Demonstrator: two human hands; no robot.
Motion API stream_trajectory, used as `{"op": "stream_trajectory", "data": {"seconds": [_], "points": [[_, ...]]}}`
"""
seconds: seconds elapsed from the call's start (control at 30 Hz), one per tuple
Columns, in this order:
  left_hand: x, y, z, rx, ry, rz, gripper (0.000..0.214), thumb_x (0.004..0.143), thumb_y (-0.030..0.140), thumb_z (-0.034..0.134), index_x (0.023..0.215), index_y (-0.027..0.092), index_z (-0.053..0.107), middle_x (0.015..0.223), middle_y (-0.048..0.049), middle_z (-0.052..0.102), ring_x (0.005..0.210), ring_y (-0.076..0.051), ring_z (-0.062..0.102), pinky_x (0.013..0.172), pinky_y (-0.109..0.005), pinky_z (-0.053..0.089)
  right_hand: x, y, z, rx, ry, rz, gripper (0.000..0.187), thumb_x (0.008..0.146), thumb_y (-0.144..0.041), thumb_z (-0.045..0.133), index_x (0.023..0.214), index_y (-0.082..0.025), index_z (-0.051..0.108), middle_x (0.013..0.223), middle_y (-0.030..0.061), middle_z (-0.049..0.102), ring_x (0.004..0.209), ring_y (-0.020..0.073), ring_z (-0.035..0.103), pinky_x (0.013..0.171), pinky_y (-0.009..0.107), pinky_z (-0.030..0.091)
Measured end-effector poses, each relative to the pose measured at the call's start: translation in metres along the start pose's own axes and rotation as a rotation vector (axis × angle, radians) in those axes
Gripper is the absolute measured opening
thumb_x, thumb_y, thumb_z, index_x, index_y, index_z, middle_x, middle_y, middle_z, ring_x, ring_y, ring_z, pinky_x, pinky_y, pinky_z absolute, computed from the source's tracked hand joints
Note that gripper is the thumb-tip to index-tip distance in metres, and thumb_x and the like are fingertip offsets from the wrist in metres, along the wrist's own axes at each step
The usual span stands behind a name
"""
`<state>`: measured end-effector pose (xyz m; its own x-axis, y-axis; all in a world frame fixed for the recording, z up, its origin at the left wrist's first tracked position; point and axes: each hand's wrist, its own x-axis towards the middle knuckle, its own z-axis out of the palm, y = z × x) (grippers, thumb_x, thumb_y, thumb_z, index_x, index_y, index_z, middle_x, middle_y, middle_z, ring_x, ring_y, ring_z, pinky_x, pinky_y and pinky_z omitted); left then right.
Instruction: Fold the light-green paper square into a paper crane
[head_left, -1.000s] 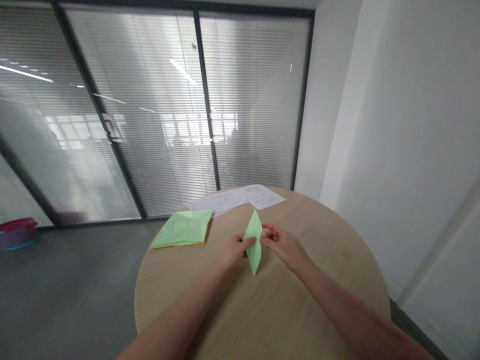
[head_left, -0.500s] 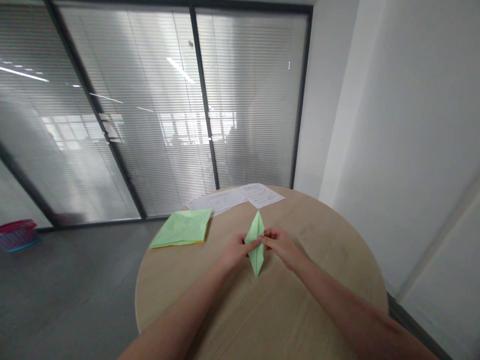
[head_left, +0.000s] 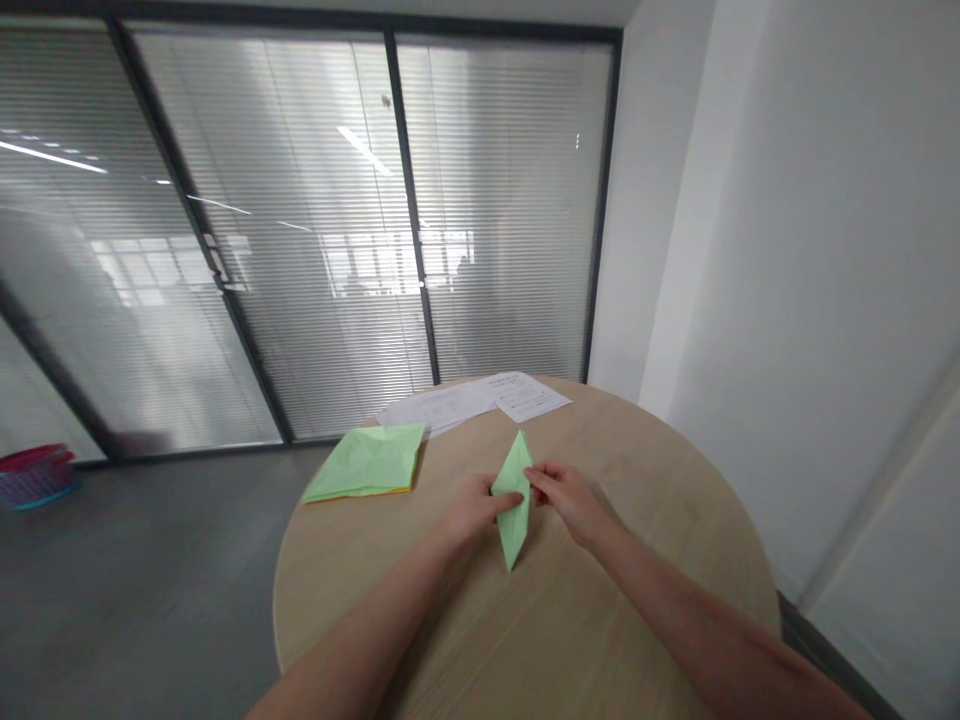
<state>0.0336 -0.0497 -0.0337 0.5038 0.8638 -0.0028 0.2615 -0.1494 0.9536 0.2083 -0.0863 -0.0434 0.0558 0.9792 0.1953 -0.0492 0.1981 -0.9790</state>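
A light green sheet of folded paper (head_left: 514,518), shaped like a long narrow diamond, is held between my two hands above the table. My left hand (head_left: 478,505) grips its left side, with the thumb lying across the front and the fingers hidden behind. At the right edge, my right hand (head_left: 561,493) pinches the paper between thumb and forefinger. One tip of the diamond points away from me and the other toward me.
The round wooden table (head_left: 600,620) carries a stack of green paper (head_left: 367,460) at the left, with a yellow edge beneath. Printed white sheets (head_left: 529,397) lie at the far edge. A red and blue basket (head_left: 36,475) stands on the floor, left. Glass partitions and a white wall surround the table.
My left thumb now lies flatter across the paper, and my right fingers have shifted up its right edge. The paper has turned slightly, and the centre crease shows less.
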Motion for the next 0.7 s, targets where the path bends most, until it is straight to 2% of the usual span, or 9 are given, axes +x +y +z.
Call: {"op": "stream_trajectory", "data": {"seconds": [0.13, 0.27, 0.37, 0.47, 0.6, 0.7], "points": [[0.002, -0.0019, 0.0008, -0.034, 0.015, 0.013, 0.033, 0.069, 0.04, 0.074, 0.086, 0.011, 0.072, 0.07, -0.0024, 0.064, 0.063, -0.016, 0.053, 0.059, -0.027, 0.037, 0.0009, 0.0002, -0.0023, 0.013, -0.007, -0.005, 0.034, 0.076, -0.052, 0.068, 0.067, -0.02, 0.061, 0.058, -0.0028, 0.05, 0.055, 0.0127, 0.045, 0.056, 0.026, 0.035], [0.0046, -0.0025, 0.0005, -0.079, 0.053, 0.066, 0.037, 0.07, 0.04, 0.075, 0.093, 0.011, 0.071, 0.076, -0.0045, 0.067, 0.066, -0.017, 0.055, 0.061, -0.028, 0.04, 0.0019, 0.0026, -0.0029, 0.021, -0.018, 0.016, 0.032, 0.073, -0.05, 0.071, 0.082, -0.019, 0.068, 0.064, -0.002, 0.056, 0.056, 0.0123, 0.047, 0.057, 0.026, 0.038], [0.0052, -0.0008, 0.0, -0.099, 0.129, 0.107, 0.043, 0.068, 0.037, 0.078, 0.102, 0.013, 0.068, 0.086, -0.0069, 0.07, 0.073, -0.02, 0.058, 0.064, -0.029, 0.043, 0.0015, 0.004, -0.0015, -0.009, -0.031, 0.06, 0.033, 0.072, -0.046, 0.073, 0.09, -0.018, 0.071, 0.069, -0.0006, 0.061, 0.058, 0.0121, 0.05, 0.057, 0.026, 0.04], [0.0053, 0.0008, 0.0, -0.088, 0.186, 0.111, 0.043, 0.067, 0.039, 0.079, 0.099, 0.013, 0.067, 0.086, -0.0071, 0.069, 0.075, -0.021, 0.059, 0.065, -0.03, 0.044, 0.0004, 0.0035, 0.0002, -0.052, -0.015, 0.092, 0.03, 0.071, -0.041, 0.075, 0.088, -0.017, 0.07, 0.069, -0.0007, 0.062, 0.059, 0.0123, 0.053, 0.056, 0.025, 0.041], [0.0061, -0.001, 0.0002, -0.107, 0.129, 0.078, 0.048, 0.07, 0.054, 0.075, 0.093, 0.012, 0.068, 0.073, -0.0043, 0.065, 0.064, -0.017, 0.055, 0.059, -0.029, 0.043, -0.0003, 0.0018, 0.0013, -0.048, 0.013, 0.131, 0.023, 0.074, -0.039, 0.071, 0.082, -0.018, 0.067, 0.064, -0.0018, 0.06, 0.055, 0.0118, 0.053, 0.053, 0.024, 0.041], [0.0066, -0.0034, 0.0003, -0.137, 0.068, 0.069, 0.054, 0.07, 0.061, 0.072, 0.088, 0.01, 0.069, 0.068, -0.0034, 0.062, 0.058, -0.015, 0.052, 0.056, -0.028, 0.04, 0.0001, 0.002, 0.0015, -0.033, 0.016, 0.108, 0.021, 0.076, -0.038, 0.069, 0.08, -0.018, 0.065, 0.064, -0.0018, 0.059, 0.055, 0.0117, 0.053, 0.052, 0.023, 0.041]]}}
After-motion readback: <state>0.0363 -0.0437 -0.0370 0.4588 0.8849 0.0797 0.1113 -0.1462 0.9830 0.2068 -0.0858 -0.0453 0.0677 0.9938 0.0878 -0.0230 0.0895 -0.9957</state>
